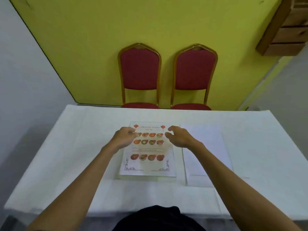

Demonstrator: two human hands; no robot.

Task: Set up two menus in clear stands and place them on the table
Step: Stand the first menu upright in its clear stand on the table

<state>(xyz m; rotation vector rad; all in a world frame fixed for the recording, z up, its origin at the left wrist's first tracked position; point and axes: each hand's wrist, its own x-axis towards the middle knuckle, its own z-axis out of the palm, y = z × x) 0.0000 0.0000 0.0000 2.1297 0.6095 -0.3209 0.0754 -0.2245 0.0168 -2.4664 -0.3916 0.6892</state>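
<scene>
On the white table (66, 147) the menu (147, 150) lies flat, long axis running away, title far; left hand (124, 136) and right hand (179, 135), fingers curled half-open, grip nothing.

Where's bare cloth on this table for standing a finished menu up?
Bare cloth lies left of the menu out to the table edge, along the far edge before the chairs, and right of the blank sheet. The centre is crowded: both hands, left and right, over the menu.
</scene>
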